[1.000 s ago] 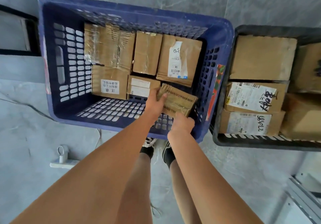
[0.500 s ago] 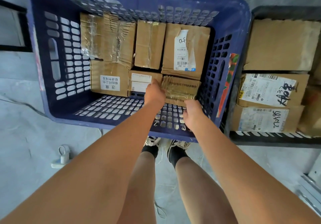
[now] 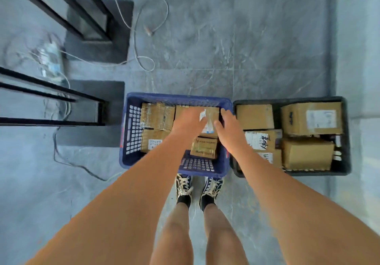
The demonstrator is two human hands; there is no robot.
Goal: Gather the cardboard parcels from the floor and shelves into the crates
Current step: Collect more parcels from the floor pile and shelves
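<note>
Parcel orientation: small taped parcel lies flat at the near right of the blue crate, its long axis running left to right across the crate, printed face up.
Blue crate contents: cardboard parcels fill the far half, a tape-wrapped one at far left, a labelled one below it, and a parcel with a white label at far right, partly hidden by the hands.
Left hand: left hand hangs above the crate, fingers relaxed and holding nothing; motion blur softens it.
Right hand: right hand hovers over the crate's right rim, fingers straight and spread, empty.
Black crate: black crate stands touching the blue one's right side, packed with larger parcels, some with white labels.
Surroundings: black shelf frames stand at far left with loose white cables on the grey floor; two laced shoes stand just before the blue crate.
Change: half a second ago both hands gripped the small parcel low in the crate; now it rests there released, the hands have lifted clear, and the view has risen well above both crates.
</note>
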